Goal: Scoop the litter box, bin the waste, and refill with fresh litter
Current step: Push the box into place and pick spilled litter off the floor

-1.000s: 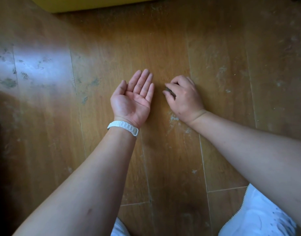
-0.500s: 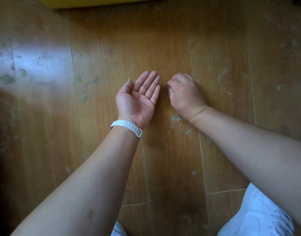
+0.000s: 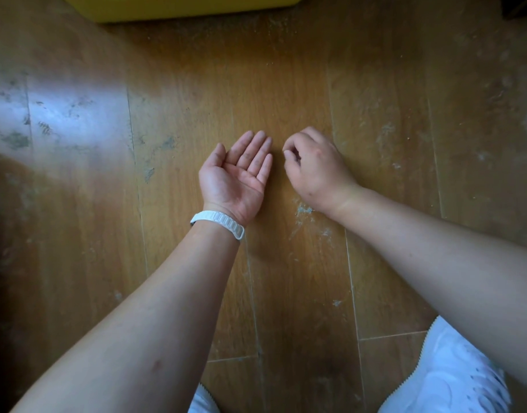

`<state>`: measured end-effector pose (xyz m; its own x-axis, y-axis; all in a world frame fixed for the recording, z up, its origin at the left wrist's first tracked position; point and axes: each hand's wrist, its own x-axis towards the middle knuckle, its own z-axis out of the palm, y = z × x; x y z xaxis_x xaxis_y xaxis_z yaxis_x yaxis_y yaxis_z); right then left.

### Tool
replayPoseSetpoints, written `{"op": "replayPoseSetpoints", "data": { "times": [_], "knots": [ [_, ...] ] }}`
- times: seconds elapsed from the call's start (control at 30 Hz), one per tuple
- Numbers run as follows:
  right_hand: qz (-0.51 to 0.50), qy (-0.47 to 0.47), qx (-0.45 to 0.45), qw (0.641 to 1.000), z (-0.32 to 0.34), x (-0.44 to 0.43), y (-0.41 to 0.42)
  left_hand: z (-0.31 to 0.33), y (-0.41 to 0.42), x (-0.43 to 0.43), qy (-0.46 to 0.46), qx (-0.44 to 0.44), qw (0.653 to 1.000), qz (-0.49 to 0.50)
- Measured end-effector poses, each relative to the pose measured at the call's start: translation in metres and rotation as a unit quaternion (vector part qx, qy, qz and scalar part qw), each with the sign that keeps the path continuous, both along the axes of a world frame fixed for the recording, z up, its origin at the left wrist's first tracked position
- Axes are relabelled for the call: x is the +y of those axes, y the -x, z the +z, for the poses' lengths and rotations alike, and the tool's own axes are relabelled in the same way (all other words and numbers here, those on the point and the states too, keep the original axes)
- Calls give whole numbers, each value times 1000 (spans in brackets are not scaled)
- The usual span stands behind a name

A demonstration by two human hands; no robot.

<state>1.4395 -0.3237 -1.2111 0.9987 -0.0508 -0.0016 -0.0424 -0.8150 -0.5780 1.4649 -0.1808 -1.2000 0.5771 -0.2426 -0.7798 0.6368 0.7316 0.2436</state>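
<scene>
place: a home, seen at floor level
floor: wood-look planks [image 3: 286,84], scuffed and dull
mess: pale grit [image 3: 304,210] smeared on the boards
box: yellow plastic tub [image 3: 181,5] at the far edge
feet: white shoes [image 3: 453,380]

You are reaching over dusty brown wooden plank floor [image 3: 286,84] that is lying open on both sides of your left hand [image 3: 235,180] and right hand [image 3: 316,174]. A yellow plastic box [image 3: 178,7] is blocking the far edge; your white shoes [image 3: 453,380] are bounding the near side.
</scene>
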Motion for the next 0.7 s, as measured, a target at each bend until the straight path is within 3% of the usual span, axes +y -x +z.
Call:
{"op": "replayPoseSetpoints", "data": {
  "times": [0.37, 0.53, 0.7],
  "knots": [
    [25, -183, -11, 983, 28, 43, 24, 9, 2, 1, 65, -26, 997, -36],
    [-15, -107, -11, 994, 21, 3, 10, 9, 0, 9, 70, -23, 997, -14],
    [-26, -24, 101, 994, -6, -43, -1, 10, -1, 14, 68, -30, 997, -7]
  ]
}}
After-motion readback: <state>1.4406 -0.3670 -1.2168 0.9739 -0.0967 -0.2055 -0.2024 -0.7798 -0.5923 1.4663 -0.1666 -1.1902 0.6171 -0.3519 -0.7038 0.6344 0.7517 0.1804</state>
